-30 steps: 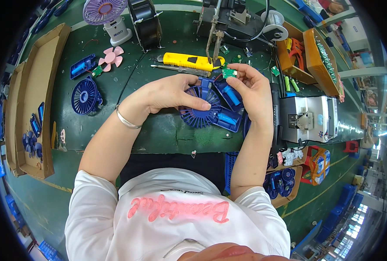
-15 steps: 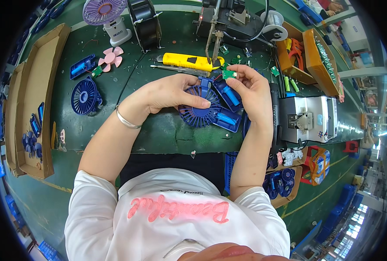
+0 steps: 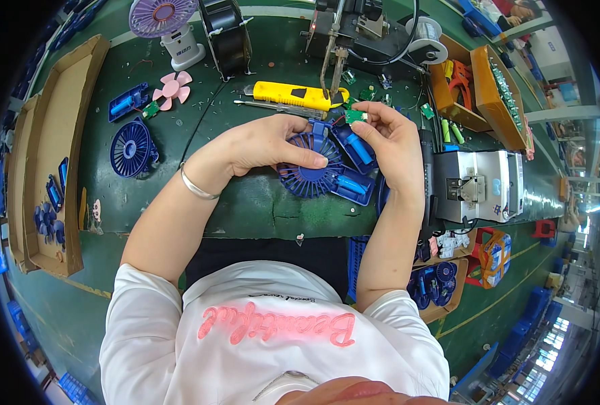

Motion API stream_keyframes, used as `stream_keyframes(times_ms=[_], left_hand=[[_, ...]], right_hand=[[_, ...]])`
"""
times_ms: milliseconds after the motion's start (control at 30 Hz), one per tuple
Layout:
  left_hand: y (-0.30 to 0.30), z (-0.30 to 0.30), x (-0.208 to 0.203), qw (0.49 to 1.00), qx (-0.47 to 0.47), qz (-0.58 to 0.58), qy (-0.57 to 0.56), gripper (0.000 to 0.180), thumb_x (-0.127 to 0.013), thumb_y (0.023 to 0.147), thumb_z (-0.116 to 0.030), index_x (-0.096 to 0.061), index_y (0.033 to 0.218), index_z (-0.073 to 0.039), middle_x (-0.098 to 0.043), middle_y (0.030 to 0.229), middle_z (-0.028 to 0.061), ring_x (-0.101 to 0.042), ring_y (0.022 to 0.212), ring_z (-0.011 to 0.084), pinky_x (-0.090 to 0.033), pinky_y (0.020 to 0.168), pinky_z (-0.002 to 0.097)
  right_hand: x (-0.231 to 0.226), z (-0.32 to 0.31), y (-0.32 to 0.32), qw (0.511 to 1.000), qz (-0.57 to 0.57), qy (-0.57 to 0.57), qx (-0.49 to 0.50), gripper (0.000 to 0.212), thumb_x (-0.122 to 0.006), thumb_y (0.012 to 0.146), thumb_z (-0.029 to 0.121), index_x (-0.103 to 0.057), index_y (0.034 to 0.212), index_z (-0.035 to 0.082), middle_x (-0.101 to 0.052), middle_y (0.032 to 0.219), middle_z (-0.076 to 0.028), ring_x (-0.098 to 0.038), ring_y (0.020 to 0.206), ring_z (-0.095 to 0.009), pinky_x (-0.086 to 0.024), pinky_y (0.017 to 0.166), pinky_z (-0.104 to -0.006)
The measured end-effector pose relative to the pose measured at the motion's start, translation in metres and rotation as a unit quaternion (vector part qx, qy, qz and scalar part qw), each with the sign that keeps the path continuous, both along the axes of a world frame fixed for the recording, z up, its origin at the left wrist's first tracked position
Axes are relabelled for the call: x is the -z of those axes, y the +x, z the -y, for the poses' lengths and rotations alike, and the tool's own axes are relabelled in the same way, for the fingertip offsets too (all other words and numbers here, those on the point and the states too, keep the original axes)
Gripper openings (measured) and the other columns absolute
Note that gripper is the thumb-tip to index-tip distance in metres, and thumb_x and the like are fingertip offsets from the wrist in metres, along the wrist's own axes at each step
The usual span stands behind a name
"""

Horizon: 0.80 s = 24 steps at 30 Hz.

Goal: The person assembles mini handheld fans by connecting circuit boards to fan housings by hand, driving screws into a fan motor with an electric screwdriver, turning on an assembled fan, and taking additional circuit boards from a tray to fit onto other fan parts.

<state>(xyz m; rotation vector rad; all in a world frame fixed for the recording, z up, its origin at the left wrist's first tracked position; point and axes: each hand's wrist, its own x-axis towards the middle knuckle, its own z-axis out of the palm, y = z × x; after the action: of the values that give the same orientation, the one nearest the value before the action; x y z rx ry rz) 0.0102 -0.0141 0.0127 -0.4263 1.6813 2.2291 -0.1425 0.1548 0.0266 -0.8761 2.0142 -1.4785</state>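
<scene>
Nothing has shifted: left hand (image 3: 266, 145) stays flat, fingers pressing the blue fan grille (image 3: 306, 177) onto the counter (image 3: 246, 209); just beside it, right hand (image 3: 394, 145) pinches a small green circuit board (image 3: 356, 115).

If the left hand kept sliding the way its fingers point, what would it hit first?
Likely the right hand, just past the blue fan grille that the left hand rests on; depth is unclear.

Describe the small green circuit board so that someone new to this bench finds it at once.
Start at the yellow utility knife lying on the green table. Just to its right, the right hand pinches a small green circuit board above the blue fan grille. Other green boards lie loose; only this one is held.
</scene>
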Motion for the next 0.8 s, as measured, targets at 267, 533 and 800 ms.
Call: stream_keyframes(times_ms=[267, 533, 800], left_hand=[[0.0018, -0.0011, -0.0019, 1.0, -0.005, 0.003, 0.0, 0.057, -0.078, 0.079, -0.016, -0.052, 0.124, 0.009, -0.063, 0.113, 0.0102, -0.06, 0.1, 0.0144, -0.049, 0.09, 0.029], [0.0005, -0.0022, -0.0019, 1.0, -0.001, 0.0, 0.012, 0.056, -0.078, 0.079, -0.017, -0.053, 0.123, 0.007, -0.063, 0.112, 0.0093, -0.06, 0.1, 0.0139, -0.049, 0.091, 0.0287], [0.003, 0.0033, -0.0034, 1.0, -0.008, 0.0, 0.005, 0.054, -0.078, 0.079, -0.018, -0.054, 0.122, 0.006, -0.064, 0.111, 0.0089, -0.06, 0.1, 0.0134, -0.049, 0.091, 0.029]], right_hand=[[0.0008, -0.0012, 0.0007, 1.0, -0.005, 0.005, -0.006, 0.027, -0.072, 0.076, -0.001, -0.069, 0.103, 0.001, -0.051, 0.074, 0.004, -0.046, 0.068, -0.006, -0.04, 0.064, -0.0203], [-0.0001, -0.0028, 0.0001, 1.0, 0.002, -0.005, -0.003, 0.028, -0.072, 0.076, -0.001, -0.069, 0.103, 0.002, -0.051, 0.074, 0.004, -0.047, 0.068, -0.006, -0.041, 0.064, -0.0202], [-0.0007, 0.0057, 0.0008, 1.0, 0.003, -0.019, -0.002, 0.027, -0.072, 0.076, -0.001, -0.07, 0.103, 0.001, -0.052, 0.074, 0.005, -0.048, 0.067, -0.005, -0.041, 0.063, -0.0202]])
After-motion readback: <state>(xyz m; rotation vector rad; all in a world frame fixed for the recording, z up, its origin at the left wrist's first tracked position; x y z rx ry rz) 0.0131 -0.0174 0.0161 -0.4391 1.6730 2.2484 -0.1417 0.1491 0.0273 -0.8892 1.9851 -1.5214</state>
